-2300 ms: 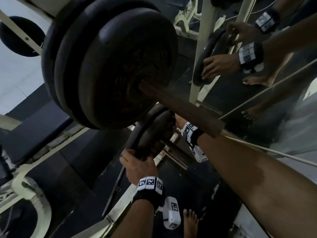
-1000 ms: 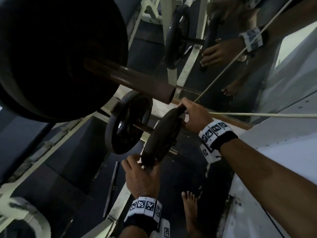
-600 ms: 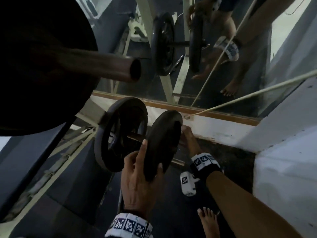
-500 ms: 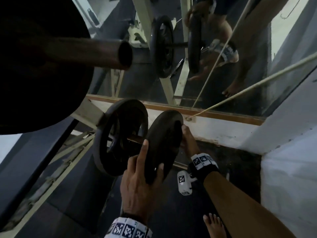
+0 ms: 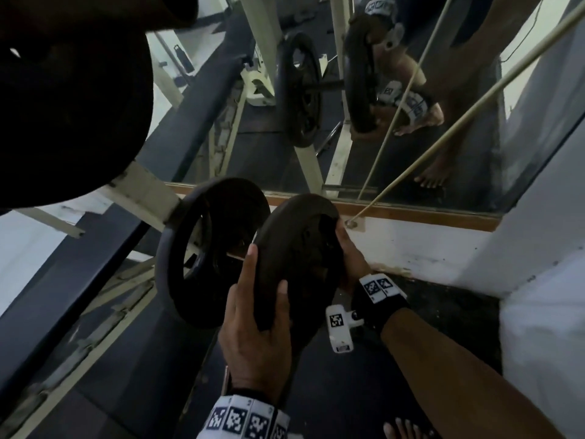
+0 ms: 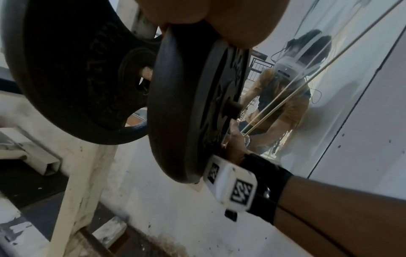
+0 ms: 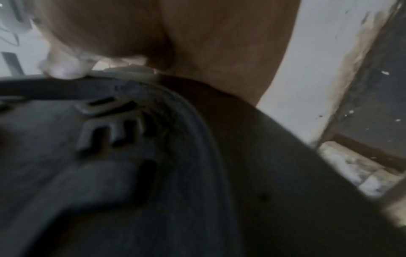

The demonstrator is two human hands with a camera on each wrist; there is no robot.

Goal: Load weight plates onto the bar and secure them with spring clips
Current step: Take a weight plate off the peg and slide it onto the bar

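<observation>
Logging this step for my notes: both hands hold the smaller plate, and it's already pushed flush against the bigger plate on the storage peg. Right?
Not flush. Both the left hand and right hand do hold the smaller plate, and it sits on the storage peg, but the left wrist view shows a clear gap between it and the bigger plate.

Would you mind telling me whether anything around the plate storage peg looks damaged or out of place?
Nothing is askew: both hands grip the small black iron plate on its peg. Only the white wall base looks worn, stained and flaking at the floor.
</observation>
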